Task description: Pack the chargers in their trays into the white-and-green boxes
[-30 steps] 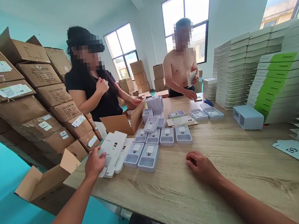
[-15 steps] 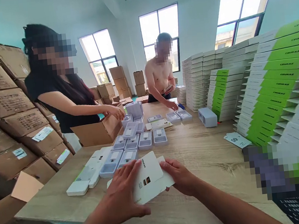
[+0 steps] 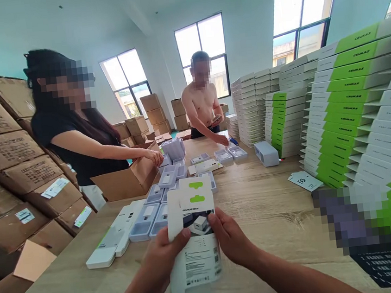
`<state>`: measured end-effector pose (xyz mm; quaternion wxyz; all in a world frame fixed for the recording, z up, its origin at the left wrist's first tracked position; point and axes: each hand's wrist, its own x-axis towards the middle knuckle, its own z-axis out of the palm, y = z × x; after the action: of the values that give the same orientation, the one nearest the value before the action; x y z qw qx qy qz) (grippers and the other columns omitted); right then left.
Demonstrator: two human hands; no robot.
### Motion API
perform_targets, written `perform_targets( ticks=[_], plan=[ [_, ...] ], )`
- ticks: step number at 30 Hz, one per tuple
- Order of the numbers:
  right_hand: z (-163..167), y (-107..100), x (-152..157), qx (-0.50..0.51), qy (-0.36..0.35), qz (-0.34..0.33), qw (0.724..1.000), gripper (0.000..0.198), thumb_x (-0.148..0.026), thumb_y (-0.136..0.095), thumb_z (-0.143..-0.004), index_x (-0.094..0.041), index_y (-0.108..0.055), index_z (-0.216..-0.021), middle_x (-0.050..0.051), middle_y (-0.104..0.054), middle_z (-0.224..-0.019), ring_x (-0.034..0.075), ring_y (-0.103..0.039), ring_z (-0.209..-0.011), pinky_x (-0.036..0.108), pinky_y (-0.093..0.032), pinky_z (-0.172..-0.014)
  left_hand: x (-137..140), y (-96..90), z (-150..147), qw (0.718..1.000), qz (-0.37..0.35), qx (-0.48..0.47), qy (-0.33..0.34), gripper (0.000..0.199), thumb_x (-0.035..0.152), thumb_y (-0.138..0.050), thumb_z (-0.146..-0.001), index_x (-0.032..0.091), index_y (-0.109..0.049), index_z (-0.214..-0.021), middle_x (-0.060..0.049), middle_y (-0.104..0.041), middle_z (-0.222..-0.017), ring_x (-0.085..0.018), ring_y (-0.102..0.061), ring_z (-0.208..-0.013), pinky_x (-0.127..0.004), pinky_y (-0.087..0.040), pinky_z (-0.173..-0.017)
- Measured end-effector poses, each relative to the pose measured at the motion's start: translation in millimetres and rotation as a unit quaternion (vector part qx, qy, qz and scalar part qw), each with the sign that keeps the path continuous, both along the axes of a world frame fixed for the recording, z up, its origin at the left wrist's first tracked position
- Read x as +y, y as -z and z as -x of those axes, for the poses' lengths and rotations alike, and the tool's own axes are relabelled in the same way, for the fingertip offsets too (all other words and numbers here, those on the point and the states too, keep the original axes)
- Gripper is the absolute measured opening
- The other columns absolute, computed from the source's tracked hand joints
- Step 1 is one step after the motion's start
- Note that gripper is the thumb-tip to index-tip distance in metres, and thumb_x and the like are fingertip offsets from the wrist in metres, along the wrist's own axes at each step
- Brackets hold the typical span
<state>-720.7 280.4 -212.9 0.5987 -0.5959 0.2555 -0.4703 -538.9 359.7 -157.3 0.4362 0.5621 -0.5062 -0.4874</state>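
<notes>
I have my left hand (image 3: 160,259) and right hand (image 3: 236,240) with fingers clamped on flat, white, printed cardboard cartons (image 3: 201,260) — light edge pressure should avoid creasing.

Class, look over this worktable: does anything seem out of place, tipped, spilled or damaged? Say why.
One pale tray stands on its side beside the stacked green-and-white boxes; it looks odd because the trays just beyond the left hand lie flat, open side up. No spill or damage is visible.
</notes>
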Motion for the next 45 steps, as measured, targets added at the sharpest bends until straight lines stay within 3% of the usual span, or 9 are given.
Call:
perform_targets(
  ticks=[5, 11, 18, 21, 25, 28, 33, 38, 45],
  plan=[
    [2.1, 4.7, -0.1, 0.037, 0.111, 0.01, 0.993, 0.06, -0.079, -0.05, -0.092, -0.021, -0.058, -0.077, 0.002, -0.063, -0.069, 0.017, -0.052, -0.062, 0.029, -0.04, -0.056, -20.5, 26.0, 31.3, 0.978, 0.114, -0.018, -0.177, 0.05, 0.068, -0.077, -0.077, 0.02, -0.071, -0.089, -0.006, -0.076, -0.078, -0.026, -0.072, -0.073, -0.031, -0.057, -0.062],
    [5.6, -0.1, -11.4, -0.087, -0.002, -0.152, 0.984, 0.058, -0.079, -0.063, -0.083, -0.021, -0.065, -0.084, 0.001, -0.068, -0.071, 0.018, -0.061, -0.062, 0.03, -0.048, -0.059, -31.7, 45.4, 52.5, 0.965, 0.0, 0.226, -0.132, 0.067, 0.077, -0.073, -0.076, 0.016, -0.071, -0.104, -0.008, -0.078, -0.081, -0.028, -0.075, -0.071, -0.032, -0.058, -0.056],
    [6.2, 4.9, -18.8, -0.097, -0.092, -0.144, 0.98, 0.05, -0.064, -0.082, -0.076, -0.018, -0.065, -0.085, 0.001, -0.07, -0.075, 0.014, -0.061, -0.065, 0.028, -0.048, -0.067, -44.8, 38.2, 31.4, 0.946, 0.031, 0.211, -0.244, 0.063, 0.069, -0.081, -0.073, 0.015, -0.071, -0.104, -0.009, -0.08, -0.083, -0.029, -0.078, -0.076, -0.032, -0.06, -0.06],
    [3.5, 9.6, -19.6, -0.094, -0.101, -0.142, 0.98, 0.053, -0.069, -0.078, -0.077, -0.018, -0.065, -0.085, 0.001, -0.07, -0.074, 0.014, -0.059, -0.063, 0.029, -0.047, -0.067, -44.8, 32.5, 22.2, 0.945, -0.013, 0.279, -0.171, 0.061, 0.062, -0.073, -0.084, 0.013, -0.068, -0.119, -0.014, -0.08, -0.096, -0.034, -0.078, -0.086, -0.043, -0.063, -0.073],
    [3.1, 16.9, -25.6, -0.07, -0.073, -0.121, 0.988, 0.053, -0.07, -0.075, -0.08, -0.018, -0.067, -0.085, 0.0, -0.068, -0.073, 0.013, -0.057, -0.066, 0.027, -0.045, -0.066, -46.3, 21.8, 11.5, 0.945, 0.014, 0.322, 0.043, 0.072, 0.053, -0.079, -0.082, 0.014, -0.058, -0.138, -0.019, -0.075, -0.121, -0.04, -0.071, -0.113, -0.049, -0.056, -0.097],
    [6.9, 15.4, -30.8, -0.034, -0.096, -0.105, 0.989, 0.055, -0.07, -0.079, -0.076, -0.016, -0.071, -0.082, 0.002, -0.068, -0.073, 0.015, -0.059, -0.068, 0.029, -0.047, -0.067, -49.8, 11.2, 1.6, 0.955, 0.05, 0.247, 0.158, 0.103, 0.056, -0.086, -0.073, 0.02, -0.036, -0.155, -0.021, -0.065, -0.138, -0.043, -0.064, -0.124, -0.054, -0.05, -0.104],
    [21.4, -5.8, -31.2, -0.066, -0.138, -0.113, 0.982, 0.072, -0.083, -0.057, -0.085, -0.017, -0.074, -0.11, 0.012, -0.073, -0.107, 0.023, -0.068, -0.094, 0.035, -0.054, -0.078, -44.4, -4.8, -6.2, 0.975, 0.141, -0.102, 0.136, 0.127, 0.039, -0.085, -0.076, 0.037, 0.011, -0.161, -0.02, -0.037, -0.161, -0.041, -0.041, -0.147, -0.067, -0.035, -0.116],
    [32.0, -15.7, -26.9, -0.132, -0.266, -0.164, 0.941, 0.082, -0.087, -0.049, -0.086, -0.026, -0.062, -0.14, 0.011, -0.074, -0.12, 0.026, -0.07, -0.104, 0.042, -0.055, -0.089, -32.2, -21.9, 3.3, 0.843, 0.167, -0.479, 0.18, 0.114, 0.014, -0.072, -0.075, 0.047, -0.006, -0.162, -0.014, -0.011, -0.172, -0.047, -0.036, -0.149, -0.074, -0.038, -0.112],
    [34.3, -10.9, -27.0, -0.123, -0.246, -0.178, 0.945, 0.08, -0.089, -0.06, -0.077, -0.022, -0.071, -0.12, 0.007, -0.074, -0.104, 0.018, -0.067, -0.088, 0.026, -0.05, -0.074, -31.9, -9.8, 2.4, 0.781, 0.27, -0.53, 0.191, 0.1, 0.009, -0.075, -0.073, 0.041, -0.026, -0.153, -0.016, -0.022, -0.168, -0.04, -0.058, -0.133, -0.061, -0.057, -0.1]
  ],
)
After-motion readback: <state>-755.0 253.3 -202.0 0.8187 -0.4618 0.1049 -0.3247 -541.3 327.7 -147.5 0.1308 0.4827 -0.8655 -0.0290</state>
